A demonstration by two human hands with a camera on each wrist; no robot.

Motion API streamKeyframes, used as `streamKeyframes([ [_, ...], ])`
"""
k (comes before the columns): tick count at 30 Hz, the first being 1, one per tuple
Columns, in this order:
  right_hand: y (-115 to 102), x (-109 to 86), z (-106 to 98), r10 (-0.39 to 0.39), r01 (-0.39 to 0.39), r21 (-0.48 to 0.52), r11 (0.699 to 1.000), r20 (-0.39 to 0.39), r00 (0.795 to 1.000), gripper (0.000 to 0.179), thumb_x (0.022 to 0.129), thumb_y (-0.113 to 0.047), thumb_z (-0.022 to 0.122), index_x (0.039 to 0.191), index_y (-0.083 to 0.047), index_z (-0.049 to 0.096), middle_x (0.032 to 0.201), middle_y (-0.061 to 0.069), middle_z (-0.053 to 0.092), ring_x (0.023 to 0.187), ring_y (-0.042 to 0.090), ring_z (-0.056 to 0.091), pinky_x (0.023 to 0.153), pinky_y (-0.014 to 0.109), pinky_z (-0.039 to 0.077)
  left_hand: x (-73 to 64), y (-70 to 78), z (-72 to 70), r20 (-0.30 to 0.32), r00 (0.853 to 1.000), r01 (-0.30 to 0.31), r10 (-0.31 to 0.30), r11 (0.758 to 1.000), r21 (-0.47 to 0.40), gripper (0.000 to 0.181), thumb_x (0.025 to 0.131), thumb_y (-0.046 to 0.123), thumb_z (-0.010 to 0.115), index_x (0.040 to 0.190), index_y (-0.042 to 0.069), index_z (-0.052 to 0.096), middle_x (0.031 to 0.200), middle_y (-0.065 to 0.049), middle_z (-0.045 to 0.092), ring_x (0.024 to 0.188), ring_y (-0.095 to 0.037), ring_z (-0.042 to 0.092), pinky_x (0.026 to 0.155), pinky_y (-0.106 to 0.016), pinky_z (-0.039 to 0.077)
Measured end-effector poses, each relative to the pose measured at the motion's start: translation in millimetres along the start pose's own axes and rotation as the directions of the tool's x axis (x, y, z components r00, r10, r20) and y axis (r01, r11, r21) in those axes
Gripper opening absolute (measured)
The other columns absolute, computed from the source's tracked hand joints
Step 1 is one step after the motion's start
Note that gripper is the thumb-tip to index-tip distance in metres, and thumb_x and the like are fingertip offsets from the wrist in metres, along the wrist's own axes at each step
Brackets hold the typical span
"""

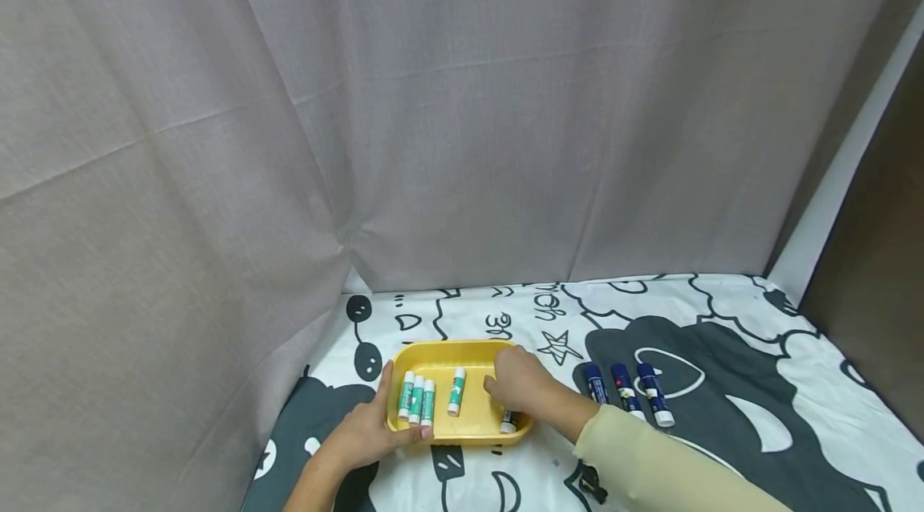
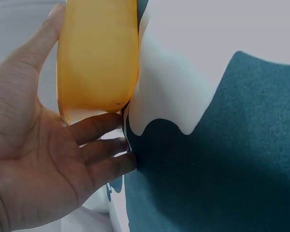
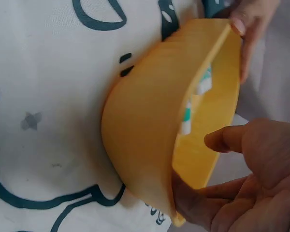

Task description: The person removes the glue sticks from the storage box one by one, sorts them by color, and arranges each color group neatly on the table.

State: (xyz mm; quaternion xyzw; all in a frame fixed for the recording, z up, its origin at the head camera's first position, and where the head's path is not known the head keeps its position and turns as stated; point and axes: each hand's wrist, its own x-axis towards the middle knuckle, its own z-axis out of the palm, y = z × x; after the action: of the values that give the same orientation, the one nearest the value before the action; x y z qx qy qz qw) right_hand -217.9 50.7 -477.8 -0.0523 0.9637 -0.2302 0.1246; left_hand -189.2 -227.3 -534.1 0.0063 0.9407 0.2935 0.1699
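A yellow tray [image 1: 453, 347] sits on the printed cloth. Three green-and-white glue sticks [image 1: 416, 398] lie side by side at its left end, and another green glue stick [image 1: 456, 392] lies apart near the middle. My left hand [image 1: 368, 430] holds the tray's left end, thumb at the near rim and a finger along the side. Over the right end, my right hand [image 1: 521, 380] reaches down inside, its thumb apart from the fingers in the right wrist view. A dark glue stick [image 1: 508, 421] lies partly hidden beneath it; no grip on it is visible.
Three dark blue glue sticks [image 1: 626, 392] with white ends lie on the cloth right of the tray. A small black object [image 1: 592, 485] is near the right sleeve. A grey curtain [image 1: 505, 135] hangs behind; a brown panel [image 1: 877, 255] stands at right.
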Motion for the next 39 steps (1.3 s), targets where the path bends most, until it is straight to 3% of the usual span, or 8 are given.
streamKeyframes([
  [6,-3.0,6.7,14.2,-0.061,0.054,-0.146,0.988,-0.043,0.997,0.027,0.103,-0.016,0.075,0.079,-0.006,0.065,0.073,0.004,0.06,0.062,0.015,0.058,0.058,0.026,0.053,-1.1,0.7,-0.1,-0.002,1.0,-0.009,0.009,1.0,0.0,0.143,0.079,0.072,0.09,0.18,0.018,0.004,0.122,-0.023,0.075,0.093,-0.028,0.064,0.093,-0.058,0.058],
  [14,3.5,13.8,34.1,-0.096,0.079,-0.225,0.971,-0.066,0.993,0.021,0.095,0.003,0.074,0.082,-0.006,0.061,0.077,0.006,0.057,0.071,0.02,0.054,0.072,0.035,0.058,-0.9,-0.5,-0.2,0.002,1.0,-0.012,0.012,1.0,0.002,0.143,0.08,0.071,0.09,0.18,0.017,0.003,0.121,-0.023,0.076,0.092,-0.028,0.065,0.093,-0.058,0.058],
  [20,3.7,13.8,37.0,-0.095,0.083,-0.24,0.967,-0.04,0.995,0.02,0.093,0.008,0.074,0.085,-0.005,0.061,0.081,0.008,0.057,0.076,0.021,0.053,0.078,0.036,0.058,-1.1,1.0,-1.0,0.003,1.0,-0.007,0.007,1.0,0.004,0.143,0.08,0.072,0.09,0.18,0.017,0.002,0.123,-0.023,0.076,0.093,-0.028,0.065,0.095,-0.059,0.058],
  [26,8.5,19.5,26.0,-0.056,0.056,-0.051,0.997,0.006,0.998,0.019,0.097,-0.004,0.076,0.084,-0.005,0.063,0.073,0.006,0.059,0.063,0.018,0.056,0.059,0.028,0.05,-1.1,0.6,-2.4,0.009,1.0,-0.007,0.007,1.0,-0.008,0.142,0.081,0.07,0.09,0.18,0.018,0.002,0.121,-0.021,0.076,0.092,-0.027,0.064,0.094,-0.057,0.058],
  [30,13.5,22.4,15.3,0.013,-0.017,0.123,0.992,0.037,0.999,0.019,0.098,-0.015,0.079,0.102,0.002,0.071,0.083,0.008,0.064,0.067,0.017,0.062,0.059,0.027,0.054,-1.2,1.3,-2.5,0.006,1.0,-0.009,0.009,1.0,-0.008,0.142,0.081,0.071,0.09,0.18,0.018,0.003,0.121,-0.021,0.076,0.092,-0.027,0.065,0.094,-0.058,0.058],
  [34,19.7,23.0,8.5,0.031,-0.053,0.309,0.95,0.076,0.997,0.035,0.101,-0.016,0.077,0.127,0.007,0.072,0.094,0.01,0.069,0.075,0.017,0.07,0.068,0.033,0.064,-1.9,1.6,-2.1,0.003,1.0,-0.007,0.007,1.0,-0.006,0.142,0.08,0.071,0.09,0.18,0.018,0.003,0.123,-0.023,0.075,0.093,-0.028,0.065,0.095,-0.059,0.058],
  [39,27.6,21.7,5.5,0.016,-0.057,0.501,0.863,0.085,0.996,0.042,0.104,-0.013,0.072,0.138,0.01,0.069,0.102,0.012,0.073,0.083,0.019,0.074,0.076,0.037,0.067,-1.8,0.2,-1.0,0.001,1.0,-0.004,0.004,1.0,-0.011,0.142,0.08,0.07,0.09,0.18,0.018,0.003,0.125,-0.024,0.075,0.094,-0.028,0.066,0.097,-0.061,0.058],
])
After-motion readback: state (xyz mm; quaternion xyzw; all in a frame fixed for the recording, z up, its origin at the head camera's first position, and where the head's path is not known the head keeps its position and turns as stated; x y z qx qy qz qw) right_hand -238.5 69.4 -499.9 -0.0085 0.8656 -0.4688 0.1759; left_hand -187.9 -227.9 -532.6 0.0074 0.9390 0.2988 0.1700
